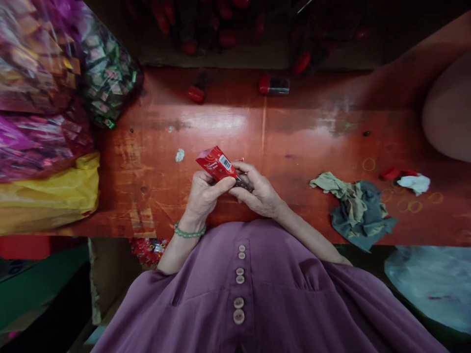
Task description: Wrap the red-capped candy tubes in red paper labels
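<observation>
A red printed wrapper (217, 162) with a white barcode is pinched between the thumb and fingers of my left hand (206, 191). Its upper end gapes a little. In my right hand (259, 191) is a small dark container (243, 183), its surface shiny and mostly covered by the fingers. The lower end of the wrapper meets this container; whether it fits around it or only lies against it, I cannot tell. A bit of red shows behind the right fingers. Both hands are close together over the front part of the red table (294, 142).
Two red-capped small jars (274, 86) (197, 88) lie toward the back, before a dark box holding several more. Filled bags (110, 73) crowd the left. Crumpled cloths (358, 208), rubber bands (408, 206) and a white scrap (415, 184) lie at right.
</observation>
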{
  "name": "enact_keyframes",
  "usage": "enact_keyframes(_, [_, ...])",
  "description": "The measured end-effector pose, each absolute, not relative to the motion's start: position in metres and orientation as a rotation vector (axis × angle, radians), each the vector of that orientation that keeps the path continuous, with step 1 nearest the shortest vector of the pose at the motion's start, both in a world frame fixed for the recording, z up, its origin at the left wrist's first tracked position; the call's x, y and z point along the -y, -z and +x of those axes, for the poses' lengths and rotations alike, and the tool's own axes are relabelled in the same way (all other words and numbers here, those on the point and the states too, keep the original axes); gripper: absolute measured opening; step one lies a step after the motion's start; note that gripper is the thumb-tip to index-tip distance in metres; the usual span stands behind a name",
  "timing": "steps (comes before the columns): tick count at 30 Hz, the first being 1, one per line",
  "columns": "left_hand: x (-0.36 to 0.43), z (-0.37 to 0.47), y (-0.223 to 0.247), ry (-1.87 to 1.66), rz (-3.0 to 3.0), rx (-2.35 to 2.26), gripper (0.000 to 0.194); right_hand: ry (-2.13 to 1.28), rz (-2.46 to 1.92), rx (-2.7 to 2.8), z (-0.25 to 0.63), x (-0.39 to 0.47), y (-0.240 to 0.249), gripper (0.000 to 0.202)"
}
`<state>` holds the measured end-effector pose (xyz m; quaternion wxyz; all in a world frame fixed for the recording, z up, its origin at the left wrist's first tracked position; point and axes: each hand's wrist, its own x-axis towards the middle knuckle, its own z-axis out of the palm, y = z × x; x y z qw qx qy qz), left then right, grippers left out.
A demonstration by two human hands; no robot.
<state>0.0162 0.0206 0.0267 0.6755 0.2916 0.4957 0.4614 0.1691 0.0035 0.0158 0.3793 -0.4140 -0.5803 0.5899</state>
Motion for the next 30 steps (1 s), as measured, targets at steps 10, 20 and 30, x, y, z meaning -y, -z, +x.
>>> enact_keyframes(10, [-0.022, 0.025, -0.024, -1.201, 0.519, -1.110, 0.037, -1.562, -1.093, 1.305, 0.168, -0.006, -0.011, 0.033])
enact_keyframes(20, [-0.027, 0.029, -0.022, -1.190, 0.577, -1.134, 0.031, -1.182, -1.234, 1.573, 0.175, -0.006, 0.003, 0.022])
enact_keyframes(30, [-0.026, 0.038, -0.021, -1.083, 0.626, -1.116, 0.028, -1.503, -1.069, 1.286, 0.176, -0.008, 0.013, 0.019])
